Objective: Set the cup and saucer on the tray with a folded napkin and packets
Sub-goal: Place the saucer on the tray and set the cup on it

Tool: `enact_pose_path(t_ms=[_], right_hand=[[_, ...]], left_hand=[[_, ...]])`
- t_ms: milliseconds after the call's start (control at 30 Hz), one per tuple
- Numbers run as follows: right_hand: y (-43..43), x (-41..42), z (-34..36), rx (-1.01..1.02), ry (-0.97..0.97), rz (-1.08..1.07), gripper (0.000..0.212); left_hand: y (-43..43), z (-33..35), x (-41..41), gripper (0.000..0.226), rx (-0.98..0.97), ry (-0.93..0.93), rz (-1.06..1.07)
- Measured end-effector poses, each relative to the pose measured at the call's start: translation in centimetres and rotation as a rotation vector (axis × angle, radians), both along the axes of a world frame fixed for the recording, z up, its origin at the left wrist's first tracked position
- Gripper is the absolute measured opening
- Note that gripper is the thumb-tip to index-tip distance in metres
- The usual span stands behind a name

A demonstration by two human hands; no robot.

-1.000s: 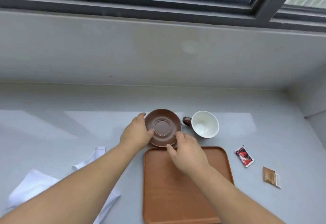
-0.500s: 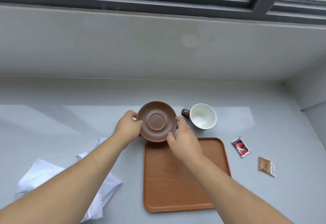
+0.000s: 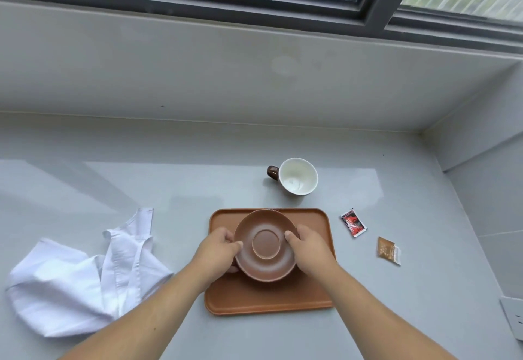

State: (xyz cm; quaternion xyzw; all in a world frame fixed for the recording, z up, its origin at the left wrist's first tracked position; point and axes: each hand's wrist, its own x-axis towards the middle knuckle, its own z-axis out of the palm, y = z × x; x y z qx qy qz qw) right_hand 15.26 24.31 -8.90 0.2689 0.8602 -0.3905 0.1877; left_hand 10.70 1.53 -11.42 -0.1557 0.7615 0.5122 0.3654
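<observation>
A: What lay on the counter (image 3: 198,178), left to right?

B: One crumpled white napkin (image 3: 82,274), unfolded. Then one tray (image 3: 268,297), one brown saucer (image 3: 265,245) over it, one cup (image 3: 297,176) beyond, and two packets: a red one (image 3: 353,222) and a brown one (image 3: 388,250).

A: And the hands?

B: The left hand (image 3: 216,252) and right hand (image 3: 310,249) each had fingers closed on the saucer's rim, thumbs on top. Whether it touched the tray, I couldn't tell; the hands hid its underside.

A: Any writing?

B: Print on both packets was too small to read. A white plate at the right edge was cut off.
</observation>
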Motion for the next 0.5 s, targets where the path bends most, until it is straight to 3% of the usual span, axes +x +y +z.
enact_pose_path(t_ms=[500], right_hand=[[2.0, 0.9, -1.7, 0.097, -0.072, 0.193, 0.035]], left_hand=[[0.7, -1.0, 1.2, 0.027, -0.163, 0.165, -0.281]])
